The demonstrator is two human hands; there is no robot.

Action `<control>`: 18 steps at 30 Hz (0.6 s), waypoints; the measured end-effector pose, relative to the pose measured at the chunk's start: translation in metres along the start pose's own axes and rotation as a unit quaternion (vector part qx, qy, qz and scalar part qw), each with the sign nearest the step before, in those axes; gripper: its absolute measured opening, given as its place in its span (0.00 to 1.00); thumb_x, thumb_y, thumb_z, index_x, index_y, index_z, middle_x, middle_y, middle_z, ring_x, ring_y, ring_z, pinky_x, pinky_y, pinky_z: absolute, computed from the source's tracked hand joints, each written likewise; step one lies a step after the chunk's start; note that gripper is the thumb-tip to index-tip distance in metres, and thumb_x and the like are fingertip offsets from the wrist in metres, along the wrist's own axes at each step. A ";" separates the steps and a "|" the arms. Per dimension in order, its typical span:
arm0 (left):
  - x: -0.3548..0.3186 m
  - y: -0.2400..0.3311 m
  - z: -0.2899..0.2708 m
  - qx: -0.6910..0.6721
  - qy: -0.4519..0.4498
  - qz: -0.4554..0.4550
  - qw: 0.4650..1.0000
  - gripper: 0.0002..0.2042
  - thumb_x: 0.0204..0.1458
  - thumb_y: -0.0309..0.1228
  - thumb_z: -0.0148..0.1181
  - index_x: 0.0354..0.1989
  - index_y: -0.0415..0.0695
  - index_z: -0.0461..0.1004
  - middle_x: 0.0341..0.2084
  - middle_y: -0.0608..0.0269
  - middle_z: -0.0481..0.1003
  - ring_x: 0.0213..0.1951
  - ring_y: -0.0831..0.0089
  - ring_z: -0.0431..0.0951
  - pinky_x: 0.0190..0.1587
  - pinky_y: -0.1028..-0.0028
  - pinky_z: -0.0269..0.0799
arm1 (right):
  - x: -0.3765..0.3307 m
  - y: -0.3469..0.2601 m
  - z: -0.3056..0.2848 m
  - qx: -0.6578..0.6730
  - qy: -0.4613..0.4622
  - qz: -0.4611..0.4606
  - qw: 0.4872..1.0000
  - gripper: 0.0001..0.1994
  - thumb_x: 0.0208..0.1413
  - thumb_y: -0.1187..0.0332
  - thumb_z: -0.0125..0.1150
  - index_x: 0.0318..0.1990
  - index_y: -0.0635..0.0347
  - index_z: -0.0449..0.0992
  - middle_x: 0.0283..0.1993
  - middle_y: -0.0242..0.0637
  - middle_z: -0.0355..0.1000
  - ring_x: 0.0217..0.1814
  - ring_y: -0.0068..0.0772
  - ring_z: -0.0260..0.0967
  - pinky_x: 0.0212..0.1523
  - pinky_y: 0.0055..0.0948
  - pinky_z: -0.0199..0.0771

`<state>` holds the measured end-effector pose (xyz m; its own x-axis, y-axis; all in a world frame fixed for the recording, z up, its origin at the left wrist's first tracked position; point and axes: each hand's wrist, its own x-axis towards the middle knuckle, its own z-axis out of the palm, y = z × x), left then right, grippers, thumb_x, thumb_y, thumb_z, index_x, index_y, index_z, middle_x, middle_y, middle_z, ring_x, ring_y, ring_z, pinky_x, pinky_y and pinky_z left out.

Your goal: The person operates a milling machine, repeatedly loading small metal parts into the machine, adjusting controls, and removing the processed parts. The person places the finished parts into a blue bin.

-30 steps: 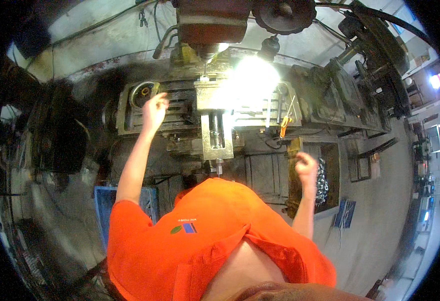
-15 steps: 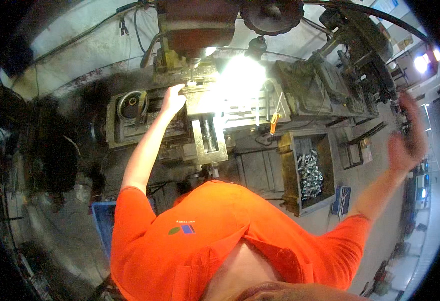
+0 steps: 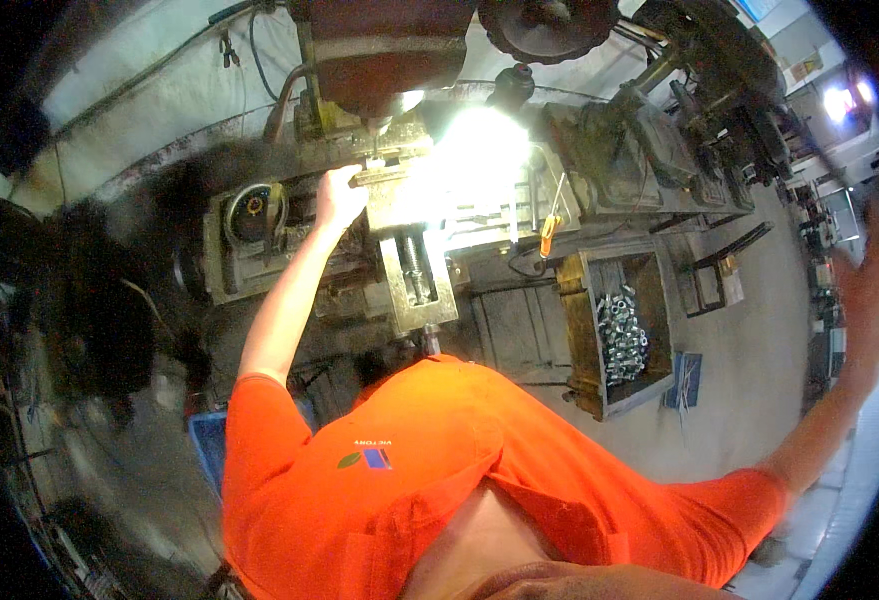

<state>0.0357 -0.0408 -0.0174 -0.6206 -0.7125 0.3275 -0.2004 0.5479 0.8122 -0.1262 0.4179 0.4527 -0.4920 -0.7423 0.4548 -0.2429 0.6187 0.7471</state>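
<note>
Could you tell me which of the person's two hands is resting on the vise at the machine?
The left hand, touching the vise; the right hand is raised far off to the side, holding nothing.

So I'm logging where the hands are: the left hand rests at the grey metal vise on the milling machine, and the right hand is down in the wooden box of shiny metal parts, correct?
Not quite. The head view shows the right hand raised far out to the right, away from the wooden box of shiny metal parts. The left hand does rest at the grey metal vise.
</note>
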 end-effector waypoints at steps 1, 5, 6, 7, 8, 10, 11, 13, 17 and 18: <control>0.000 -0.006 0.002 -0.001 0.006 0.007 1.000 0.22 0.32 0.26 0.56 0.41 0.34 0.73 0.34 0.42 0.74 0.36 0.60 0.77 0.41 0.71 0.70 | -0.036 -0.011 0.020 0.026 0.025 -0.010 0.999 0.32 0.34 0.78 0.58 0.55 0.64 0.62 0.46 0.53 0.68 0.47 0.35 0.69 0.45 0.31 0.70; -0.005 0.007 -0.006 0.027 0.016 -0.015 0.999 0.21 0.32 0.26 0.56 0.40 0.34 0.73 0.33 0.44 0.74 0.37 0.60 0.77 0.41 0.71 0.70 | -0.096 -0.090 0.044 0.371 -0.116 0.001 0.921 0.31 0.29 0.75 0.54 0.51 0.63 0.64 0.22 0.42 0.64 0.18 0.37 0.62 0.19 0.30 0.65; -0.004 0.010 -0.003 0.029 0.014 -0.013 0.999 0.21 0.32 0.26 0.56 0.40 0.34 0.73 0.33 0.44 0.75 0.37 0.61 0.77 0.41 0.71 0.70 | -0.102 -0.102 0.041 0.456 -0.182 0.040 0.870 0.31 0.29 0.76 0.53 0.51 0.62 0.64 0.20 0.39 0.61 0.17 0.33 0.59 0.18 0.31 0.63; -0.002 0.012 -0.002 0.023 0.006 -0.019 1.000 0.20 0.32 0.26 0.56 0.40 0.34 0.73 0.33 0.44 0.75 0.37 0.61 0.77 0.41 0.71 0.70 | -0.107 -0.113 0.045 0.498 -0.191 0.049 0.844 0.30 0.29 0.77 0.52 0.49 0.63 0.65 0.20 0.38 0.61 0.17 0.30 0.58 0.18 0.28 0.61; -0.001 0.014 -0.001 0.018 -0.001 -0.026 1.000 0.20 0.32 0.26 0.56 0.40 0.34 0.73 0.33 0.44 0.75 0.37 0.61 0.77 0.41 0.71 0.70 | -0.110 -0.124 0.051 0.541 -0.198 0.058 0.815 0.28 0.29 0.79 0.50 0.48 0.63 0.66 0.20 0.37 0.60 0.18 0.27 0.57 0.18 0.25 0.60; 0.000 0.017 -0.001 0.015 -0.013 -0.029 0.999 0.20 0.32 0.26 0.56 0.39 0.34 0.74 0.33 0.44 0.75 0.37 0.61 0.77 0.41 0.72 0.70 | -0.116 -0.149 0.064 0.627 -0.243 0.132 0.728 0.25 0.30 0.81 0.50 0.45 0.62 0.68 0.20 0.31 0.60 0.19 0.22 0.56 0.20 0.20 0.57; 0.001 0.020 0.000 0.017 -0.015 -0.026 0.999 0.20 0.32 0.26 0.56 0.39 0.34 0.74 0.33 0.44 0.75 0.37 0.61 0.77 0.41 0.72 0.70 | -0.122 -0.157 0.072 0.602 -0.236 0.137 0.750 0.23 0.32 0.82 0.49 0.43 0.61 0.69 0.21 0.27 0.59 0.21 0.16 0.54 0.22 0.16 0.54; 0.003 0.019 -0.002 0.031 -0.012 -0.014 0.999 0.19 0.32 0.26 0.57 0.38 0.34 0.74 0.32 0.45 0.75 0.37 0.62 0.77 0.41 0.72 0.70 | -0.117 -0.149 0.076 0.666 -0.277 0.192 0.665 0.22 0.34 0.83 0.47 0.43 0.61 0.69 0.21 0.25 0.59 0.21 0.14 0.53 0.21 0.15 0.53; 0.002 0.007 -0.008 0.018 -0.016 -0.039 0.999 0.19 0.32 0.24 0.56 0.39 0.34 0.74 0.32 0.46 0.76 0.35 0.66 0.77 0.40 0.74 0.69 | -0.110 -0.133 0.064 0.688 -0.272 0.175 0.650 0.23 0.34 0.85 0.44 0.43 0.60 0.70 0.19 0.22 0.55 0.19 0.12 0.48 0.19 0.16 0.48; 0.003 0.009 -0.006 0.012 -0.013 -0.018 1.000 0.19 0.32 0.23 0.55 0.39 0.33 0.74 0.32 0.46 0.76 0.35 0.66 0.77 0.40 0.74 0.69 | -0.111 -0.132 0.064 0.686 -0.263 0.178 0.655 0.23 0.34 0.84 0.44 0.44 0.60 0.69 0.19 0.22 0.54 0.19 0.12 0.47 0.19 0.16 0.48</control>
<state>0.0366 -0.0409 -0.0063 -0.6324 -0.7205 0.2843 -0.2410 0.5319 0.8118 -0.0930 0.4352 0.2724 -0.8533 -0.5211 -0.0175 -0.3799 0.6444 -0.6637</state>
